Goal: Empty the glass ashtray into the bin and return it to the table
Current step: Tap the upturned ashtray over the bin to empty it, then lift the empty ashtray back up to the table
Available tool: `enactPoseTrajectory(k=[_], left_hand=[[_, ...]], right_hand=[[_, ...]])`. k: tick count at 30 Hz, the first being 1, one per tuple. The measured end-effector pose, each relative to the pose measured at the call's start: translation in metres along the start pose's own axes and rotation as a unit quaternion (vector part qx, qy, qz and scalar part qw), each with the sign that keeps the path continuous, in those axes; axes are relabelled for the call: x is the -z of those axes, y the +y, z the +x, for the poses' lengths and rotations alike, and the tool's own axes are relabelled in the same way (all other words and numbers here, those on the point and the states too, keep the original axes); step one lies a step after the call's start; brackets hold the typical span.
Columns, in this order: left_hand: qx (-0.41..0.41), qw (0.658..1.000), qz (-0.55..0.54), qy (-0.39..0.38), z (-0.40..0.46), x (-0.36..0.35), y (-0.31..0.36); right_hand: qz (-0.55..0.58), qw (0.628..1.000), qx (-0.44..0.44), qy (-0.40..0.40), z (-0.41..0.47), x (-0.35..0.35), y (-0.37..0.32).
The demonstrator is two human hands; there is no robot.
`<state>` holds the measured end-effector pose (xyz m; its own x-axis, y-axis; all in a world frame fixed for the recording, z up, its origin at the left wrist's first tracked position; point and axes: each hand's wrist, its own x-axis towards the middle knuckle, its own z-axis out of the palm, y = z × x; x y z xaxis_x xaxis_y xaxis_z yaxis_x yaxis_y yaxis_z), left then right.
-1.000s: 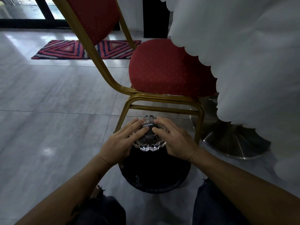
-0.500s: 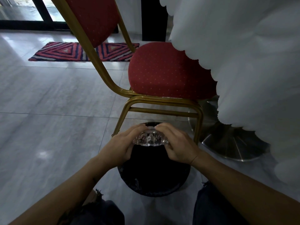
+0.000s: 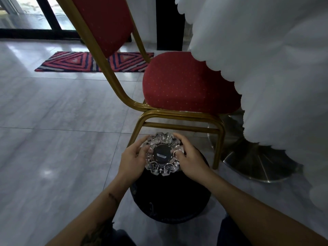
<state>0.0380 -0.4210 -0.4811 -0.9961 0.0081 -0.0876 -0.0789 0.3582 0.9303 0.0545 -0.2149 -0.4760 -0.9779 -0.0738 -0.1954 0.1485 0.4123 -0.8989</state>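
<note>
On the grey tiled floor point(image 3: 53, 121), beside a red chair point(image 3: 186, 89), the left hand point(image 3: 132, 160) and right hand point(image 3: 190, 159) clasp the glass ashtray point(image 3: 162, 154) above the black bin point(image 3: 170, 201), seemingly emptied, so next it needs carrying to the table.

**No readable text in view**

The one candidate for writing is a small pale sticker point(image 3: 161, 155) on the dark round centre of the glass ashtray point(image 3: 163, 154), which both hands hold above the black bin point(image 3: 170, 197). The sticker is a light strip set at a slant, and whatever may be printed on it is too small and blurred to make out. No letters, numbers, brand marks or signs can be read on anything else in the picture.
</note>
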Motion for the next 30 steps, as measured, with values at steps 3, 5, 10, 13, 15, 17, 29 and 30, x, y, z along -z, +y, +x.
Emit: enactPoseTrajectory(k=[3, 5, 10, 13, 15, 17, 29, 30], left_hand=[[0.007, 1.0, 0.016, 0.014, 0.003, -0.001, 0.001], [0.016, 1.0, 0.014, 0.011, 0.005, 0.001, 0.003], [0.046, 0.999, -0.005, 0.004, 0.014, 0.012, 0.012], [0.064, 0.998, 0.008, 0.014, 0.007, 0.024, 0.038], [0.078, 0.997, 0.012, 0.013, -0.003, 0.038, 0.064], [0.095, 0.995, 0.005, 0.016, -0.015, 0.055, 0.097], [0.054, 0.994, 0.089, 0.024, -0.082, 0.176, 0.351], [0.045, 0.995, 0.089, 0.023, -0.085, 0.184, 0.369]], right_hand=[[0.012, 1.0, -0.025, -0.01, 0.004, -0.003, -0.005], [0.011, 0.999, -0.032, -0.001, 0.007, -0.005, -0.006], [0.071, 0.996, -0.048, -0.01, 0.021, -0.006, -0.018], [0.09, 0.993, -0.077, -0.011, 0.018, 0.0, -0.053], [0.091, 0.992, -0.087, -0.007, 0.006, 0.006, -0.085], [0.118, 0.988, -0.103, -0.008, -0.009, 0.014, -0.124], [0.137, 0.983, -0.117, -0.033, -0.102, 0.1, -0.38], [0.134, 0.984, -0.112, -0.034, -0.109, 0.109, -0.399]])
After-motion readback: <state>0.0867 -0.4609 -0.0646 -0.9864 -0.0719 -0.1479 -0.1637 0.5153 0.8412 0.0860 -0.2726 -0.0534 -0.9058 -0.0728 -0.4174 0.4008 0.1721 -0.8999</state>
